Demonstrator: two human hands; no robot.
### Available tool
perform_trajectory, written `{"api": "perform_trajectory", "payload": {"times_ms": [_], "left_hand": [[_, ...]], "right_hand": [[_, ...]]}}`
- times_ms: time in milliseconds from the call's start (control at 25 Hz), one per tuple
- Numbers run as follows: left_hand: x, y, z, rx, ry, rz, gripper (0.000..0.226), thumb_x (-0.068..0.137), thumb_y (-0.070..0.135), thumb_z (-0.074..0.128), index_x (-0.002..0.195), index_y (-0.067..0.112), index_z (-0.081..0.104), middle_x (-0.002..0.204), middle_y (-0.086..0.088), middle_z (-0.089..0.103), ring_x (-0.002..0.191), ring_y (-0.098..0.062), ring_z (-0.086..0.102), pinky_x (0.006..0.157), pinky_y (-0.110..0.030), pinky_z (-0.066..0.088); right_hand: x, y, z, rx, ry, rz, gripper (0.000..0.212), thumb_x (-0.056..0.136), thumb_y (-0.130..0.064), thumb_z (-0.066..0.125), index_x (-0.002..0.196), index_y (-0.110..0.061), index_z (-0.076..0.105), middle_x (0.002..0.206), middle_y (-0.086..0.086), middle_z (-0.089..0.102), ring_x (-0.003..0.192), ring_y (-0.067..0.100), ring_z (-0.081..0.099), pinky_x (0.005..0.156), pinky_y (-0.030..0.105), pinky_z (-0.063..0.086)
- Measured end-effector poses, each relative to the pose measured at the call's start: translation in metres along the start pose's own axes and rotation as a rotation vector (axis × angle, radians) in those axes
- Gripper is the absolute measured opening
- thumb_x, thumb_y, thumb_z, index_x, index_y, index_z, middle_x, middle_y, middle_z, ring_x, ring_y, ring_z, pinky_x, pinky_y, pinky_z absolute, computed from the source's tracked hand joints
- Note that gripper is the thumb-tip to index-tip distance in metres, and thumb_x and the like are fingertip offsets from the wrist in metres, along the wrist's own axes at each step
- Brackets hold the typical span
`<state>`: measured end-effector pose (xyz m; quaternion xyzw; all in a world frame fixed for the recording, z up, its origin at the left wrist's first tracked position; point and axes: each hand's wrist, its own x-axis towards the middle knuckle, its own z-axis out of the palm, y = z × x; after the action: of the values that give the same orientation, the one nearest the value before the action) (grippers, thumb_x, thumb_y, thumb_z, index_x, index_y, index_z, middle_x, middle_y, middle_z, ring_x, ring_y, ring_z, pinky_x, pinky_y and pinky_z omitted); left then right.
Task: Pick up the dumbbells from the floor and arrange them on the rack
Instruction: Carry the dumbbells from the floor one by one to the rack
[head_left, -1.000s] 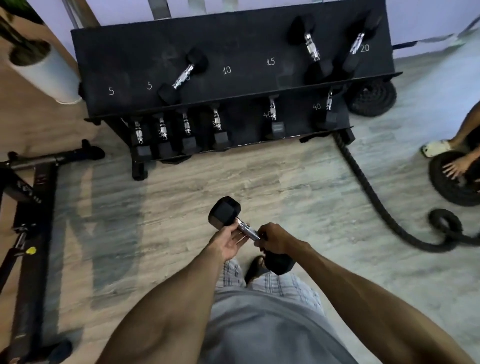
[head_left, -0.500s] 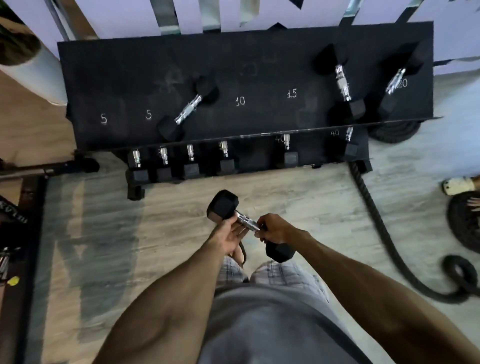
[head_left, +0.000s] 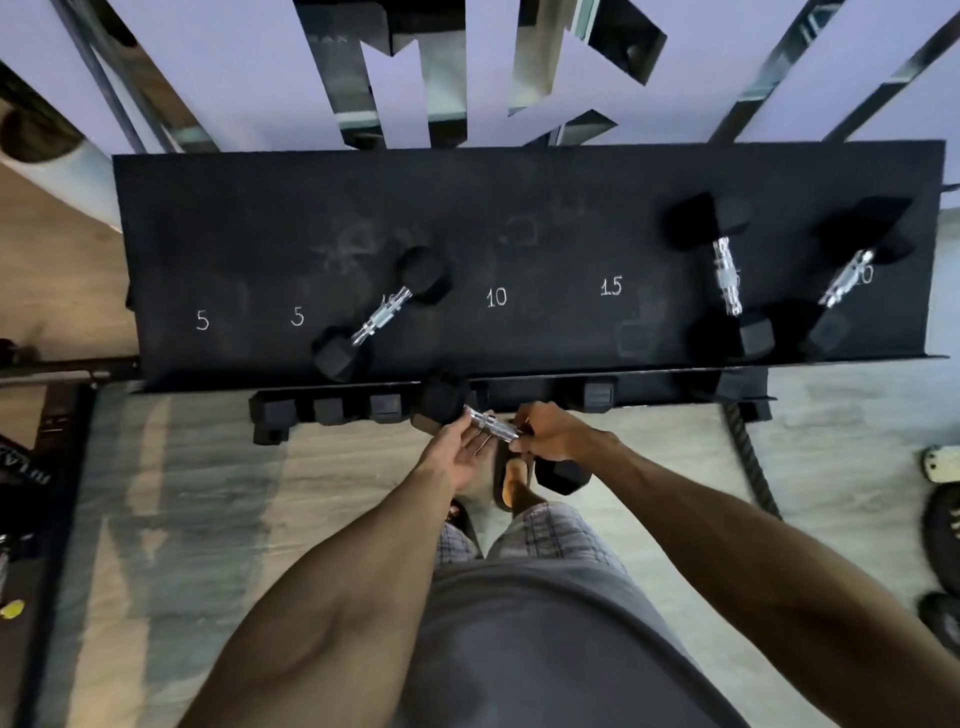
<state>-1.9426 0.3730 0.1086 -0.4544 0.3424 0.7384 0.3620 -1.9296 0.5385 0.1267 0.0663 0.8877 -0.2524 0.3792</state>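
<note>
Dumbbell (head_left: 493, 427): held between both hands, just before the rack (head_left: 519, 208) edge.
Left hand (head_left: 457, 453): open palm under it.
Right hand (head_left: 556, 434): fingers curled, gripping it.

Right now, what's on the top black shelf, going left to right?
First chalked 5, second chalked 5, small slanted black dumbbell with chrome handle, chalked 10, chalked 15, bigger black dumbbell, far-right slanted black dumbbell.

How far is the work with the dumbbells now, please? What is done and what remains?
Done: three dumbbells lie on the top shelf of the rack; others sit on the lower one. In hand: one dumbbell, its handle gripped by the right hand and supported by the left hand, in front of the rack. Left: placing it; no other dumbbell shows on the floor.
</note>
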Motion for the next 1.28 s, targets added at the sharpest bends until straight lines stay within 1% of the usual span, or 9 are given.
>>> {"api": "perform_trajectory", "payload": {"times_ms": [200,320,520,640,760,920,1040,1200,1280], "left_hand": [[0.029,0.03,0.057,-0.18,0.039,0.013,0.025,0.1,0.02,0.054,0.088,0.0,0.063,0.079,-0.011,0.074,0.087,-0.022,0.064,0.096,-0.038,0.047],[0.054,0.048,0.083,-0.197,0.057,0.03,0.026,0.101,0.022,0.051,0.09,0.002,0.064,0.072,-0.007,0.076,0.091,-0.021,0.064,0.106,-0.036,0.044],[0.087,0.07,0.101,-0.342,0.089,0.001,0.024,0.102,0.019,0.048,0.091,0.001,0.061,0.133,-0.011,0.061,0.131,-0.025,0.053,0.115,-0.039,0.036],[0.099,0.078,0.104,-0.414,0.136,-0.01,0.025,0.102,0.017,0.047,0.089,0.001,0.06,0.14,-0.012,0.057,0.134,-0.026,0.05,0.116,-0.039,0.036],[0.112,0.082,0.101,-0.471,0.159,-0.018,0.025,0.103,0.016,0.045,0.089,0.001,0.06,0.114,-0.013,0.066,0.133,-0.026,0.051,0.115,-0.039,0.036],[0.123,0.083,0.095,-0.476,0.174,-0.006,0.026,0.103,0.013,0.045,0.085,0.002,0.06,0.08,-0.012,0.071,0.095,-0.024,0.063,0.116,-0.04,0.035],[0.123,0.082,0.089,-0.392,0.157,-0.017,0.021,0.1,0.005,0.047,0.084,0.001,0.06,0.068,-0.011,0.073,0.089,-0.022,0.063,0.116,-0.038,0.035],[0.106,0.071,0.078,-0.151,0.144,-0.059,0.013,0.099,0.004,0.048,0.099,0.003,0.061,0.118,-0.013,0.066,0.126,-0.027,0.055,0.113,-0.04,0.039],[0.096,0.068,0.076,0.101,0.152,-0.013,0.024,0.1,0.005,0.047,0.121,0.001,0.058,0.132,-0.015,0.059,0.127,-0.03,0.056,0.103,-0.039,0.048]], "right_hand": [[0.055,0.011,-0.068,-0.025,-0.046,-0.078,0.016,0.077,-0.023,0.072,0.091,-0.021,0.066,0.079,0.0,0.072,0.078,0.018,0.07,0.071,0.034,0.055],[0.086,0.013,-0.1,-0.094,-0.078,-0.089,0.017,0.078,-0.024,0.068,0.094,-0.019,0.067,0.081,0.004,0.073,0.078,0.022,0.07,0.071,0.038,0.058],[0.131,0.013,-0.117,-0.182,-0.097,-0.123,0.025,0.084,-0.029,0.064,0.106,-0.017,0.065,0.095,0.01,0.073,0.088,0.029,0.069,0.085,0.044,0.055],[0.151,0.015,-0.111,-0.27,-0.087,-0.16,0.024,0.091,-0.029,0.058,0.111,-0.016,0.059,0.1,0.009,0.071,0.097,0.029,0.065,0.098,0.045,0.042],[0.165,0.014,-0.106,-0.323,-0.084,-0.178,0.022,0.093,-0.023,0.056,0.112,-0.014,0.056,0.102,0.011,0.069,0.099,0.031,0.062,0.098,0.043,0.037],[0.173,0.01,-0.102,-0.355,-0.079,-0.202,0.018,0.093,-0.019,0.054,0.11,-0.015,0.059,0.1,0.01,0.069,0.099,0.03,0.062,0.1,0.043,0.037],[0.168,0.01,-0.099,-0.383,-0.049,-0.203,0.021,0.09,-0.011,0.052,0.109,-0.016,0.06,0.1,0.008,0.07,0.099,0.029,0.063,0.098,0.041,0.037],[0.143,0.009,-0.097,-0.336,0.065,-0.188,0.029,0.086,-0.006,0.049,0.11,-0.016,0.061,0.105,0.007,0.07,0.103,0.031,0.062,0.093,0.041,0.039],[0.126,0.008,-0.095,-0.254,0.198,-0.178,0.027,0.086,-0.008,0.048,0.107,-0.017,0.062,0.105,0.006,0.069,0.103,0.031,0.059,0.089,0.042,0.04]]}}
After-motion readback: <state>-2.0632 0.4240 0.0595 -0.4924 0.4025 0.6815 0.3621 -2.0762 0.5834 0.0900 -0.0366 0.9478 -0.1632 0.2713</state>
